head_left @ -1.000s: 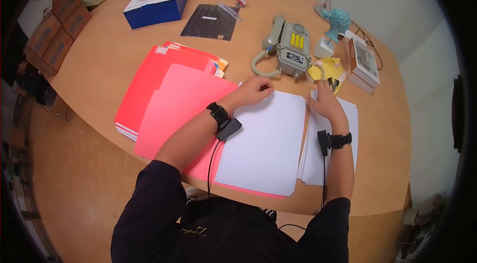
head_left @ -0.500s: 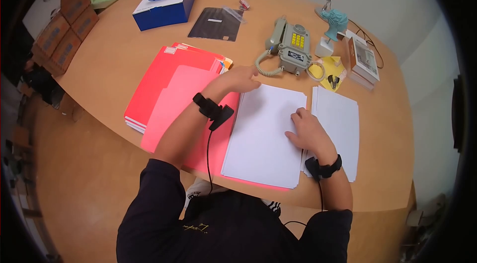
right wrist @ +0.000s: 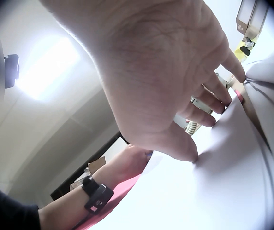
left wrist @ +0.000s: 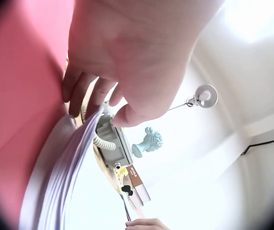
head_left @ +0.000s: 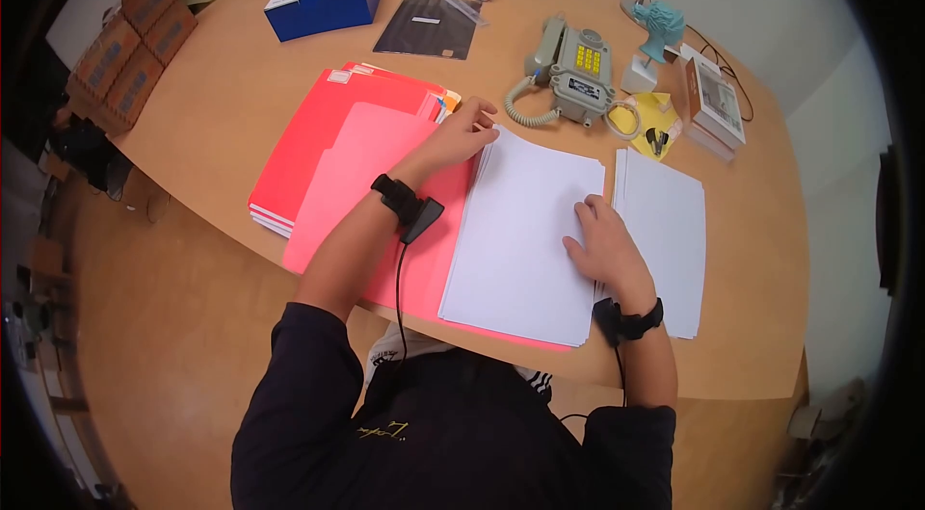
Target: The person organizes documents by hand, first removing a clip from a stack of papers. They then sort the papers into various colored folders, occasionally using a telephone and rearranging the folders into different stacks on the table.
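Observation:
A stack of white paper (head_left: 520, 231) lies on an opened pink folder (head_left: 371, 139) before the person. My left hand (head_left: 453, 137) pinches the stack's far left corner, which bends upward. In the left wrist view, the fingers pass behind the raised sheets (left wrist: 72, 158) and the thumb is on their near side. Toward the stack's right edge, my right hand (head_left: 612, 245) rests with fingers spread and fingertips on the top sheet. Beside it on the right lies a second stack of white paper (head_left: 670, 240).
Red folders (head_left: 313, 139) are piled on the left. Beyond the paper stand a grey telephone (head_left: 581, 91), a yellow sheet with a black staple remover (head_left: 657, 139), a teal bust (head_left: 658, 28) and books (head_left: 713, 105). A blue-and-white box (head_left: 332, 9) and dark sleeve (head_left: 424, 28) sit farther back.
The right hand has come back from the gap between the stacks onto the left stack. The left hand has shifted left to the corner, which now bends up.

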The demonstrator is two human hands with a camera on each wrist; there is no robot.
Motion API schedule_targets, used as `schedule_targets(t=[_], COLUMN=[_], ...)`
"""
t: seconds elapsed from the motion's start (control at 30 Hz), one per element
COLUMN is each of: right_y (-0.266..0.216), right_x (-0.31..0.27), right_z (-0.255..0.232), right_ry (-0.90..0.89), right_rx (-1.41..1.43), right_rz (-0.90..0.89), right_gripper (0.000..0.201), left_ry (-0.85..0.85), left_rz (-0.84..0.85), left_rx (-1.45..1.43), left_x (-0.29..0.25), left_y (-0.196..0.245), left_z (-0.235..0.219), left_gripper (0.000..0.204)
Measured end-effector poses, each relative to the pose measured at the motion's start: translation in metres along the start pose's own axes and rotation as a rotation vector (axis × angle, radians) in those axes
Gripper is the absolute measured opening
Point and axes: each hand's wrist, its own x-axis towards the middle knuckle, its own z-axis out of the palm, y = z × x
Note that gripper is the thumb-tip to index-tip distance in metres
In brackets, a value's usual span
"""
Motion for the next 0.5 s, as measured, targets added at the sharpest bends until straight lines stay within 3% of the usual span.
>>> schedule_targets(t=[0.07,0.17,0.3,0.4,0.47,0.5], right_y=[0.001,0.002,0.001,0.002,0.0,-0.001], right_x=[0.0,-0.002,-0.003,-0.002,-0.002,-0.002], right_z=[0.0,0.002,0.004,0.005,0.006,0.004], right_ry=[0.017,0.046,0.055,0.058,0.053,0.048], right_rx=[0.0,0.026,0.034,0.029,0.019,0.033], right_rz=[-0.005,-0.013,-0.018,-0.016,-0.022,-0.012], right_gripper=[0.053,0.053,0.052,0.052,0.052,0.051], left_ry=[-0.05,-0.06,-0.029,0.12,-0.095,-0.089], left_rz=[-0.07,-0.1,-0.269,-0.275,-0.238,-0.239], left_rx=[-0.303,-0.524,-0.594,-0.799,-1.056,-1.059], left_x=[0.001,-0.003,-0.012,-0.018,-0.033,-0.035], left_y=[-0.003,0.002,0.019,0.027,0.049,0.051], left_z=[-0.001,0.0,0.0,0.005,0.001,-0.002], left_gripper=[0.038,0.035,0.041,0.05,0.059,0.059])
